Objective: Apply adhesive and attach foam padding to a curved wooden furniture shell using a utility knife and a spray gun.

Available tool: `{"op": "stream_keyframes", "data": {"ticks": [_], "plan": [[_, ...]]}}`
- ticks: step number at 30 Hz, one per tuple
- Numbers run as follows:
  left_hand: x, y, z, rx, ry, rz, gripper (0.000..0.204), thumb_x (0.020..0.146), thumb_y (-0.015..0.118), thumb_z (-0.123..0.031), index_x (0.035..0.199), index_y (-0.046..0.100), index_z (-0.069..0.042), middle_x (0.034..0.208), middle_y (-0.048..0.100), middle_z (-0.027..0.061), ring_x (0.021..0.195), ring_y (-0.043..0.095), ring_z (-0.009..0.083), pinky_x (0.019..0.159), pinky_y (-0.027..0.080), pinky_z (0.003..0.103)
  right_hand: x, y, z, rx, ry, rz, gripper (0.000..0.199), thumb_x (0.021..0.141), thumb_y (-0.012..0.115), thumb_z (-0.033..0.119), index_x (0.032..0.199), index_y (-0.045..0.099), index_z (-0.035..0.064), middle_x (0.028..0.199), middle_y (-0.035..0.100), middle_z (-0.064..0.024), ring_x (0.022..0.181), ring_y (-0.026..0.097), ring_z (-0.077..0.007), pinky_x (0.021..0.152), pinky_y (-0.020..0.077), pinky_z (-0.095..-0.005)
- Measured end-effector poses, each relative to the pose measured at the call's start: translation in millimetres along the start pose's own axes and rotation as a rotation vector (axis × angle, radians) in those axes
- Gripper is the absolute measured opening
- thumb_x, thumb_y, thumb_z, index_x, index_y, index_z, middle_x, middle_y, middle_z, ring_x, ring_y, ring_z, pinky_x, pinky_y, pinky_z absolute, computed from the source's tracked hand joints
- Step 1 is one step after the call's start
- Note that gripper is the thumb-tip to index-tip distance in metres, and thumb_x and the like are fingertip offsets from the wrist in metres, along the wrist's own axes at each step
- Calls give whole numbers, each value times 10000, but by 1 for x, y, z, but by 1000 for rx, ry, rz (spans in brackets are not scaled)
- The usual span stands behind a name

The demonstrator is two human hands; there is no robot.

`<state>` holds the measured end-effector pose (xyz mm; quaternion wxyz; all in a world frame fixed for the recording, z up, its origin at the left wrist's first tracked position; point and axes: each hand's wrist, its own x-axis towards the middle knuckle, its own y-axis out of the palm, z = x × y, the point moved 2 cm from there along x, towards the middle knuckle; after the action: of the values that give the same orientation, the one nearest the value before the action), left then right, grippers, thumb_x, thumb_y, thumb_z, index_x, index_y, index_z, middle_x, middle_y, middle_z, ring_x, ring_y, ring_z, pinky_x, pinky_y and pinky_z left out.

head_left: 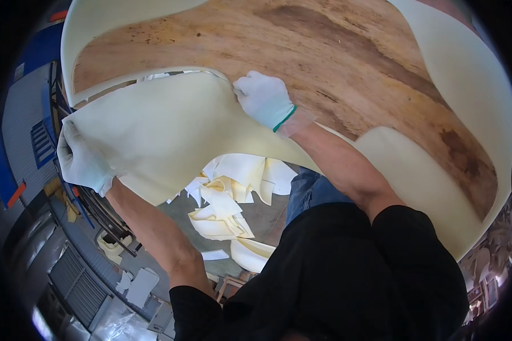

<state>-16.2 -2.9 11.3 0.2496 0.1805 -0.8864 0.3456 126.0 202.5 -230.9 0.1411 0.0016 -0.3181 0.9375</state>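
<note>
Risk first: the cream foam sheet [170, 128] is thin and floppy, and it hangs unsupported off the near edge of the wooden board [335, 62]. It is pinched at just two spots, so I judge that an uneven pull could tear it at the notch by the right hand, or stretch it out of line with the foam border [466, 74] that rims the board. If the left grip slips, that whole flap likely drops toward the foam offcuts [227, 199] on the concrete floor [267, 216] below.

Left hand [82, 162]: white glove, at 9 o'clock of the sheet, fingers curled closed over its left edge. Forearm runs up from 6 o'clock, elbow bent, wrist turned outward.

Right hand [264, 99]: white glove with a green cuff band, at about 1 o'clock of the sheet, knuckles up. Fingers fold down onto the sheet's top edge where it meets the board. Looks like a pinch grip, but the fingertips are hidden, so I can't confirm it. Forearm reaches across from 5 o'clock, nearly straight.

Sheet location: draped between both hands, upper edge on the board, lower part hanging over the person's knee in blue jeans [310, 190].

Blue metal racking [40, 142] sits at 9 o'clock, apart from the sheet.
</note>
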Motion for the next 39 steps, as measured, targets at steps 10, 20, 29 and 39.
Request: {"op": "stream_keyframes", "data": {"ticks": [10, 20, 29, 39], "plan": [[5, 1, 5, 38, 53, -3, 240, 958, 716, -196, 1020, 747, 34, 939, 754, 88, 812, 674, 125, 737, 550, 242, -13, 17, 5, 29, 95, -199, 102, 851, 651, 229, 818, 701, 146, 783, 640, -96, 729, 665, -318, 629, 535, -451], [8, 1, 18, 67, 90, 32, 245, 956, 714, -191, 1028, 744, 41, 957, 754, 94, 816, 681, 137, 743, 559, 254, -26, 24, 6, 32, 190, -245, 108, 845, 652, 228, 798, 687, 137, 783, 653, -106, 736, 665, -328, 640, 537, -449], [12, -4, 20, 28, 104, 23, 210, 957, 706, -156, 1007, 743, 43, 949, 753, 97, 820, 682, 129, 740, 559, 240, -43, 41, 16, 126, 303, -269, 99, 841, 625, 203, 830, 654, 110, 825, 661, -129, 768, 670, -349, 675, 535, -485], [10, -8, 13, 59, 124, 25, 201, 951, 709, -157, 1008, 752, 31, 961, 755, 99, 828, 686, 138, 745, 563, 252, -63, 67, 34, 280, 498, -304, 107, 832, 651, 178, 780, 678, 88, 768, 671, -169, 736, 660, -379, 654, 515, -489]]}}
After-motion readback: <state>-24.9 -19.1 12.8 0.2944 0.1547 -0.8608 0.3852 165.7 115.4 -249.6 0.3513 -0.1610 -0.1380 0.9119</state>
